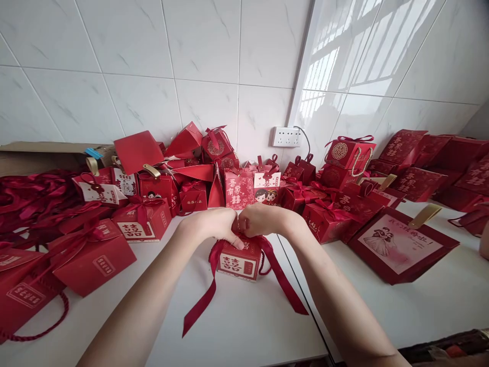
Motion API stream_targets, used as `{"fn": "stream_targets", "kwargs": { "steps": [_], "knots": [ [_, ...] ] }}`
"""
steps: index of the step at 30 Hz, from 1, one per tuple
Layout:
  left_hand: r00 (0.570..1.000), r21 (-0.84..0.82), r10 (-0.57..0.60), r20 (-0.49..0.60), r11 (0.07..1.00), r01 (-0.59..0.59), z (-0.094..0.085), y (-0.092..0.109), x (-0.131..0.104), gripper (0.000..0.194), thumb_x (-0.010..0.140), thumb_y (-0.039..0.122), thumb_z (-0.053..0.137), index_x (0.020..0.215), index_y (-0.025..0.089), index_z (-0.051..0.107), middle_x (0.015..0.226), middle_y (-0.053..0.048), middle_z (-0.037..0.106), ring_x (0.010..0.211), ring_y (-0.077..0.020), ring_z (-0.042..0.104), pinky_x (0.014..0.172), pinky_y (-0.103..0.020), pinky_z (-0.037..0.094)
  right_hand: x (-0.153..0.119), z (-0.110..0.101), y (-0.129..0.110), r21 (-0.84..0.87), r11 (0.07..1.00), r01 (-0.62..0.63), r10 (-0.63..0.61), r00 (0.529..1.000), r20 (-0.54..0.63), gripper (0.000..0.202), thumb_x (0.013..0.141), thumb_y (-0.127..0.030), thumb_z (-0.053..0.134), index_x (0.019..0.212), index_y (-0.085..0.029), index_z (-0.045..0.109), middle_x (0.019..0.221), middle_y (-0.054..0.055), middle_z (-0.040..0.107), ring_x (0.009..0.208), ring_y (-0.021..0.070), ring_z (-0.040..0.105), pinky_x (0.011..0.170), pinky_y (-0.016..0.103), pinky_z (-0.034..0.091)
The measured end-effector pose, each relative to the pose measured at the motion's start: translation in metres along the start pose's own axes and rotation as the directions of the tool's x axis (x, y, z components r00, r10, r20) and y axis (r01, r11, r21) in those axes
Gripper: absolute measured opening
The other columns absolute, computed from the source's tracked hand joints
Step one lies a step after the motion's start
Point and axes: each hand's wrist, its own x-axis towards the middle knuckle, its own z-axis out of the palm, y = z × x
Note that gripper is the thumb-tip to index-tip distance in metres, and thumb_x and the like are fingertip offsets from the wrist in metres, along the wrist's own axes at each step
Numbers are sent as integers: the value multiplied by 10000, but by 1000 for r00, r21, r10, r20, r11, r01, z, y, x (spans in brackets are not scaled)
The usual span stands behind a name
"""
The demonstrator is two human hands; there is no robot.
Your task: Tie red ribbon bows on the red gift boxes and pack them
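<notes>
A small red gift box with a white label and gold-and-red characters stands upright on the white table in front of me. A dark red ribbon lies over its top, its two long tails hanging down to either side onto the table. My left hand is closed on the ribbon at the top of the box, thumb pressing down on the lid. Beside it, touching or nearly so, my right hand is curled in a pinch on the ribbon. The knot itself is hidden by my fingers. A twisted cord handle shows at the box's right side.
Many red gift boxes crowd the back, such as a bow-tied box at left and a picture bag at right. Loose ribbons pile up at left. A power strip sits against the tiled wall. A seam crosses the white table.
</notes>
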Motion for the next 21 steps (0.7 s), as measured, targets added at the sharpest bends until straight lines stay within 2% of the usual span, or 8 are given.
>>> {"fn": "stream_targets", "kwargs": {
  "steps": [5, 8, 11, 14, 17, 21],
  "knots": [
    [998, -53, -42, -43, 998, 40, -7, -14, 4, 274, 417, 313, 780, 568, 214, 574, 504, 30, 581, 501, -178, 554, 498, -240, 346, 0, -2, -1, 46, 999, 2, -3, 1000, 23, 134, 682, -218, 573, 795, -181, 636, 715, 38, 638, 621, 152, 558, 491, 242, 347],
    [996, -31, -34, -80, 999, 32, -11, -16, 5, 270, 415, 280, 779, 563, 215, 562, 536, 16, 589, 523, -182, 553, 501, -240, 347, -1, -4, -3, 50, 998, -39, 40, 999, -17, 161, 706, -280, 555, 809, -172, 615, 738, 61, 631, 639, 171, 567, 475, 247, 340],
    [986, 63, 9, -169, 998, 2, -12, -12, 3, 220, 465, 226, 741, 551, 216, 539, 589, -4, 579, 585, -193, 553, 523, -244, 337, -1, -4, -4, 35, 996, -76, 78, 996, -50, 154, 727, -281, 506, 752, -161, 598, 741, 82, 625, 628, 178, 569, 466, 257, 337],
    [971, 241, 72, -226, 970, -16, -7, -2, -1, 161, 551, 159, 639, 520, 209, 489, 646, -29, 544, 591, -192, 518, 540, -268, 305, 0, -3, -4, 59, 993, -103, 104, 994, -27, 138, 723, -245, 474, 695, -159, 578, 717, 87, 628, 603, 179, 573, 471, 264, 348],
    [967, 365, 126, -222, 930, -37, -1, 7, -4, 161, 578, 118, 561, 508, 202, 443, 697, -46, 520, 550, -175, 469, 532, -289, 269, 1, -3, -4, 88, 991, -101, 102, 995, -13, 124, 718, -224, 468, 667, -159, 560, 689, 86, 631, 595, 178, 578, 483, 267, 364],
    [980, 408, 96, -177, 913, -16, 0, 8, -4, 199, 566, 124, 558, 490, 199, 389, 610, -33, 488, 475, -148, 403, 494, -289, 215, 0, -4, -5, 102, 991, -90, 91, 996, -3, 94, 710, -197, 472, 711, -157, 558, 762, 97, 642, 637, 189, 587, 486, 268, 377]
  ]
}}
